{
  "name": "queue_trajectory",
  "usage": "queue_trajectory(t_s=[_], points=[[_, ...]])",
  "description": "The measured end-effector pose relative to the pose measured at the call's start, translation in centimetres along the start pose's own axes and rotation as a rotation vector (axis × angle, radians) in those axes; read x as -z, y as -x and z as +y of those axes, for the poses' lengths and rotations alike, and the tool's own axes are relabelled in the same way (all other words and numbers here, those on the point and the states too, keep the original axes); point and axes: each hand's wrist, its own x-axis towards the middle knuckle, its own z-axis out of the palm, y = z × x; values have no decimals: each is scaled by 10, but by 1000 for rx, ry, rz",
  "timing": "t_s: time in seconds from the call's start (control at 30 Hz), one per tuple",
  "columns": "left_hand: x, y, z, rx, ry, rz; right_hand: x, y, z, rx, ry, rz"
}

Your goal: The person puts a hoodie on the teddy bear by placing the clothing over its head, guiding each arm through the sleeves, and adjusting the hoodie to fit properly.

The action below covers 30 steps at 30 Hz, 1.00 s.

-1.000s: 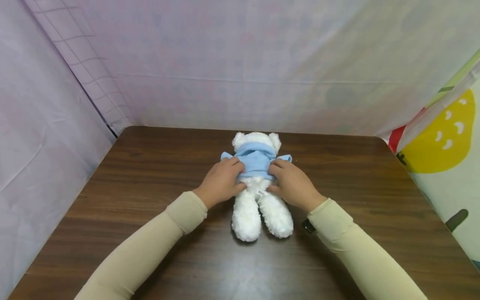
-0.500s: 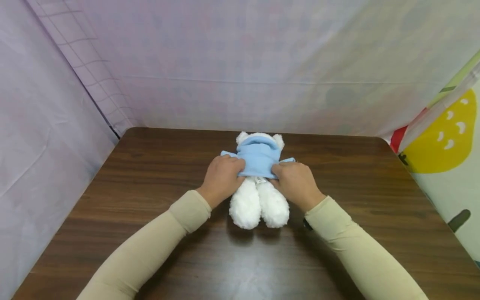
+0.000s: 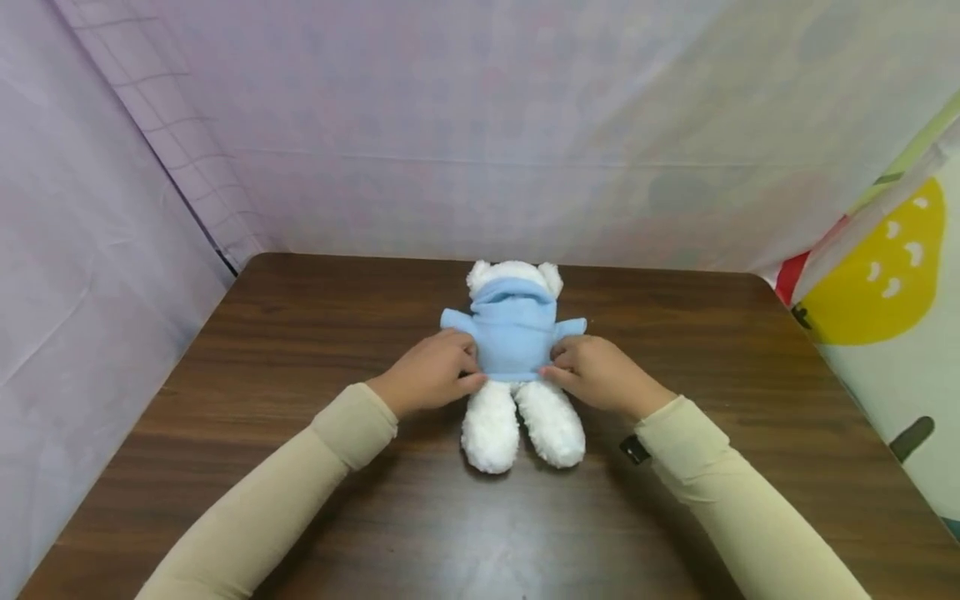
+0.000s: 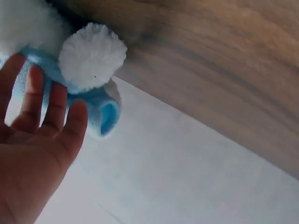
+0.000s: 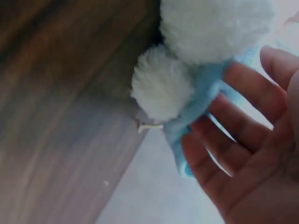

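Note:
A white plush toy [image 3: 491, 429], with small round ears and two stubby legs, lies on the wooden table in the middle of the head view. It wears a light blue hooded top [image 3: 513, 337], spread flat with both sleeves out and its hem at the top of the legs. My left hand [image 3: 435, 371] is at the top's left side, thumb near the hem; in the left wrist view its fingers [image 4: 58, 100] reach loosely against the blue cloth. On the other side my right hand [image 3: 603, 371] touches the hem corner with its thumb, fingers relaxed along the cloth.
The brown wooden table [image 3: 300, 333] has rounded far corners. A pale curtain [image 3: 487, 125] hangs behind it, and another cloth [image 3: 885, 375] with a yellow printed shape is at the right. A dark device [image 3: 634, 450] shows under the right cuff.
The blue top has been drawn down over the toy's lower back, covering the white tag. The legs have settled back flat and apart, and both hands have loosened and moved slightly outward.

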Motion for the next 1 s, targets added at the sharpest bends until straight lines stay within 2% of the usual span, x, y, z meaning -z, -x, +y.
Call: queue_trajectory(t_s=[0.07,0.17,0.2,0.23,0.3,0.37,0.43,0.47,0.53,0.73,0.87,0.93,1.0], points=[[0,0,0,19,14,61,-1,1,1,-29,-10,91],[1,-2,1,59,31,202,0,3,3,-131,2,282],[1,-3,2,64,35,251,1,4,4,-177,1,324],[2,-4,3,63,45,296,2,4,5,-234,-10,332],[2,-7,6,62,58,342,2,4,10,-340,-32,261],[2,-10,9,55,64,340,0,3,14,-410,-85,100],[0,-14,13,59,63,310,-4,1,17,-442,-143,-65],[0,-15,15,66,55,288,-7,0,18,-437,-161,-107],[-2,-17,17,71,46,259,-12,-3,18,-415,-194,-122],[-1,-14,14,124,68,253,-10,-8,6,-409,-268,50],[4,-11,10,159,114,323,6,-6,-3,-367,-335,179],[7,-11,10,130,135,376,16,-6,-8,-310,-333,252],[9,-12,10,73,155,414,26,-6,-13,-242,-311,318]])
